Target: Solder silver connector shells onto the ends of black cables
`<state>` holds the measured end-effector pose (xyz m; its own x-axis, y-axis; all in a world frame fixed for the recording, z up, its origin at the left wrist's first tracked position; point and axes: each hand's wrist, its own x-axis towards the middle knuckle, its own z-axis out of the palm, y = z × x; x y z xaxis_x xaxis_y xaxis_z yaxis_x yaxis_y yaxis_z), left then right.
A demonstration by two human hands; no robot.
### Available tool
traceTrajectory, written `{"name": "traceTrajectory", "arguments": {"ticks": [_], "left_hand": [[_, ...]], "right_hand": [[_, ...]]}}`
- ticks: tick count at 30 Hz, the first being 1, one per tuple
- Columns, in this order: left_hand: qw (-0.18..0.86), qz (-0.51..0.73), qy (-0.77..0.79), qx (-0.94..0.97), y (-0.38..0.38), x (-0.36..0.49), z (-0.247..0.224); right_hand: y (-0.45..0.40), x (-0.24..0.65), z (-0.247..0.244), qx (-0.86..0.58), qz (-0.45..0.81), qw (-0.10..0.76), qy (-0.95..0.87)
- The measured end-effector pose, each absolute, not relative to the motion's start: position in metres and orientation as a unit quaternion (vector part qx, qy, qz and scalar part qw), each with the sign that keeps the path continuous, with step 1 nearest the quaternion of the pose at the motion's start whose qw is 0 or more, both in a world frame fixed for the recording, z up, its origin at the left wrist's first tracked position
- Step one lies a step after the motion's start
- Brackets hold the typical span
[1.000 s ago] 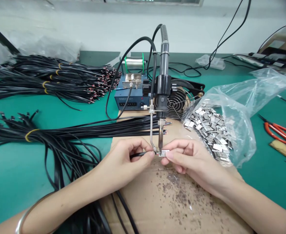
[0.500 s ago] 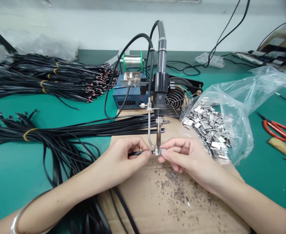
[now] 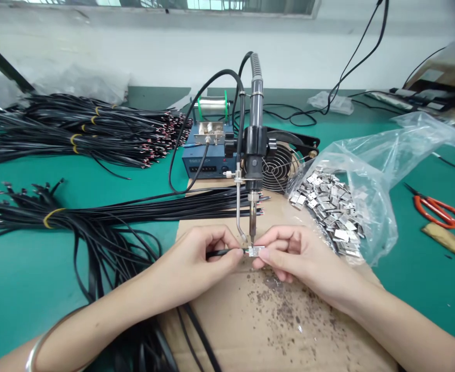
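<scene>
My left hand (image 3: 215, 253) pinches a black cable (image 3: 218, 252) close to its end. Between thumb and fingers, my right hand (image 3: 289, 253) grips a small silver metal USB connector (image 3: 255, 251). The cable's end meets the connector's left end; whether they are joined I cannot tell. Right above them points the tip of a soldering iron (image 3: 253, 217), clamped upright in a stand. A thin metal solder feed tube (image 3: 239, 212) curves down beside the tip. My fingers hide part of the connector.
Bundled black cables (image 3: 107, 129) lie at left, more (image 3: 142, 209) in front. A blue solder feeder (image 3: 206, 160) carries a solder spool (image 3: 214, 106); a fan (image 3: 279, 165) stands behind the iron. At right are a plastic bag of connectors (image 3: 332, 206) and orange-handled scissors (image 3: 440, 211). Spattered cardboard (image 3: 220, 320) lies below.
The view has tilted up slightly, so the scene sits lower. Both hands have drawn the connector a little down from the iron's tip, and more of its metal face shows.
</scene>
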<state>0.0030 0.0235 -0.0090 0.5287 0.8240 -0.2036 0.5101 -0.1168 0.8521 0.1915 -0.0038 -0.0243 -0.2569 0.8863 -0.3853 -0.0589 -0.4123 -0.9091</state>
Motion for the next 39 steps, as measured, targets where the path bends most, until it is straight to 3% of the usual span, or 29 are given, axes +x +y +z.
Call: {"name": "traceTrajectory", "arguments": {"ticks": [12, 39], "left_hand": [[0.498, 0.229, 0.435, 0.715, 0.0248, 0.0069, -0.0094], [0.476, 0.182, 0.468, 0.722, 0.0233, 0.0054, -0.0085]], "right_hand": [[-0.0041, 0.1909, -0.0242, -0.479, 0.686, 0.394, -0.38], [-0.0039, 0.1882, -0.0218, -0.504, 0.669, 0.382, -0.389]]}}
